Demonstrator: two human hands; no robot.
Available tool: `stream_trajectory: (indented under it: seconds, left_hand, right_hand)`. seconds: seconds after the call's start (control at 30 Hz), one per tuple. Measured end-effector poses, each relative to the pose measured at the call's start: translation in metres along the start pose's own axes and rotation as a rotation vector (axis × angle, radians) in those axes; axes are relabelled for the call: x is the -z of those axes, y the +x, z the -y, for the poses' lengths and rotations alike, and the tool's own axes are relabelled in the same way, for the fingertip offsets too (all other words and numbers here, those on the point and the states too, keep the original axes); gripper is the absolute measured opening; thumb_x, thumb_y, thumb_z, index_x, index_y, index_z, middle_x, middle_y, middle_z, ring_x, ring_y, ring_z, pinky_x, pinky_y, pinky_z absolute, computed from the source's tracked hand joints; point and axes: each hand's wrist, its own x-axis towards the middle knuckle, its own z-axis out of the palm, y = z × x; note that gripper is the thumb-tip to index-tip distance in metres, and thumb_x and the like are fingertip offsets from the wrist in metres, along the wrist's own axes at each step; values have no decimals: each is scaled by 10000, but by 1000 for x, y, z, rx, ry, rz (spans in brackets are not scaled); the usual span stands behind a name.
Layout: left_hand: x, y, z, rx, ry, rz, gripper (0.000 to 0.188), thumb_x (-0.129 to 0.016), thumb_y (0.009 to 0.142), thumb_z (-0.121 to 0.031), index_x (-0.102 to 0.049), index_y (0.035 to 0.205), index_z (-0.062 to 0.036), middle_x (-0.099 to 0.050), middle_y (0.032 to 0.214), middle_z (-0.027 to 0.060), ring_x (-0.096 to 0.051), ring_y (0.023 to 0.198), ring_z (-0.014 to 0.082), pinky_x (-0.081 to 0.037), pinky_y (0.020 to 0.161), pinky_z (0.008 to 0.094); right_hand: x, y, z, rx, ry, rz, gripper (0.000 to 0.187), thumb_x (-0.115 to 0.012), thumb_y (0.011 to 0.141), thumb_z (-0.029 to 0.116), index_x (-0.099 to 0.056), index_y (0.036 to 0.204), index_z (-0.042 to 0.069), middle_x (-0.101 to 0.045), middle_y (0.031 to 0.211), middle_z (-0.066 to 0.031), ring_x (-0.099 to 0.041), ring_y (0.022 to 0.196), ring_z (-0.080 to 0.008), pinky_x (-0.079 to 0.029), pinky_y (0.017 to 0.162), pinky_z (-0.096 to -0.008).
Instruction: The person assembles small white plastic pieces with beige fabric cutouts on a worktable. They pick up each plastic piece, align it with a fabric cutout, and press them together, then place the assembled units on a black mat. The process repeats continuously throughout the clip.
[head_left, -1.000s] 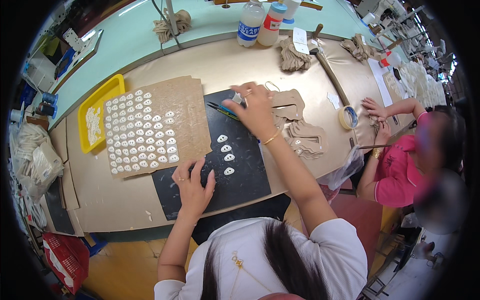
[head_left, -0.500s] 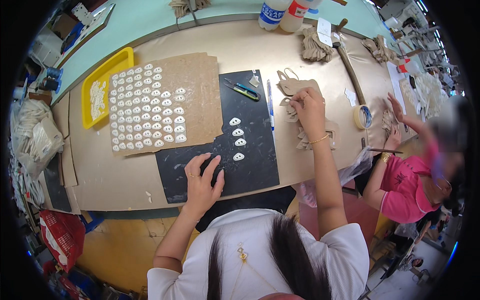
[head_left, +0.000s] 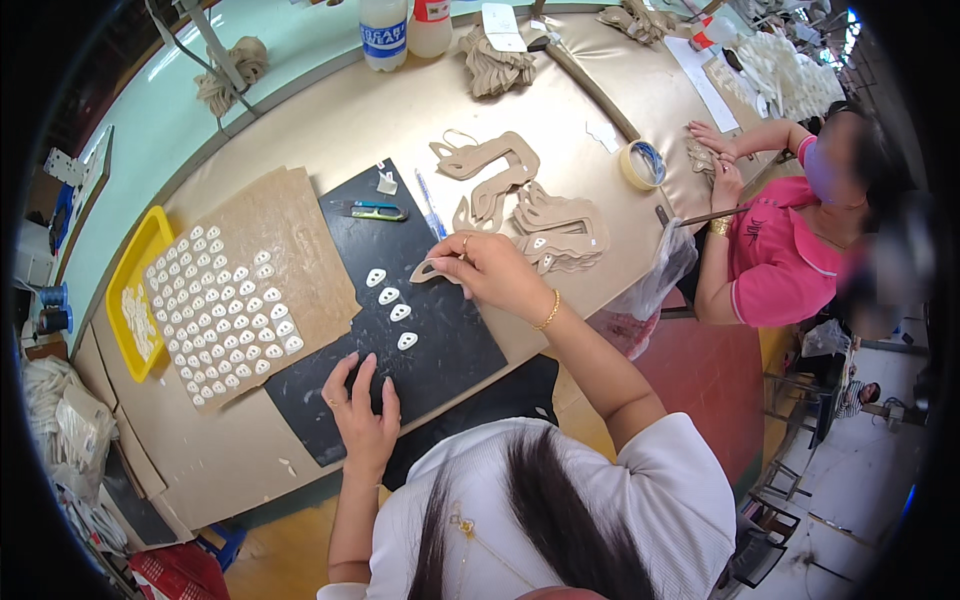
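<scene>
My right hand [head_left: 495, 272] is closed, pinching a beige cut-out piece [head_left: 424, 273] with a pointed end and a hole, above the right part of the black mat [head_left: 440, 345]. A short column of white rounded-triangle pieces [head_left: 400, 312], each with two small holes, lies on the mat beside it. My left hand [head_left: 362, 415] rests at the mat's near edge, fingers apart and holding nothing. Beyond my right hand lie loose beige cut-outs [head_left: 512, 150] and a fanned stack of beige cut-outs [head_left: 568, 222].
To the left, a brown board [head_left: 305, 235] carries rows of white pieces, beside a yellow tray [head_left: 155, 222]. Thread snips [head_left: 376, 211] and a pen [head_left: 430, 203] lie farther off. A tape roll [head_left: 641, 165], hammer [head_left: 590, 88] and bottles [head_left: 383, 35] stand beyond; a co-worker [head_left: 795, 240] sits right.
My right hand has come from the beige cut-outs leftward to the black mat, now with one cut-out in its fingers. The view has turned, shifting the table. My left hand stays near the mat's edge.
</scene>
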Motion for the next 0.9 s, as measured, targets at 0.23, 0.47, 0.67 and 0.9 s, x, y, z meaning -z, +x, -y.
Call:
stream_trajectory:
  seconds: [0.23,0.47,0.67,0.9]
  left_hand:
    - [7,9,-11,-30,51,38,452,-754,819,-99,-673,1264,-92,-568,1306,142,-535,1194,333,-392,1001,462]
    - [2,6,-9,-83,84,60,409,-760,806,-113,-682,1207,-98,-571,1309,111,-527,1224,316,-379,1005,480]
    - [-1,7,-11,-73,88,60,397,-765,808,-142,-680,1195,-109,-572,1296,111,-516,1230,313,-370,998,484]
    - [-1,10,-15,-77,156,96,464,-786,783,-151,-688,1236,-140,-572,1307,93,-510,1229,305,-356,1011,472]
  right_hand:
    - [-26,-21,-6,-306,337,36,189,-720,960,195,-668,1001,18,-668,732,-12,-617,557,-58,-472,459,-201]
    - [-47,-32,8,-276,171,121,149,-757,925,152,-693,924,18,-668,741,1,-594,548,-35,-438,458,-184]
    - [-56,-30,17,-126,29,85,128,-770,881,108,-707,874,-4,-678,791,-47,-617,577,-109,-472,519,-255]
    - [-62,-29,7,57,-80,52,140,-786,867,96,-714,864,-24,-681,823,-55,-604,547,-73,-461,490,-234]
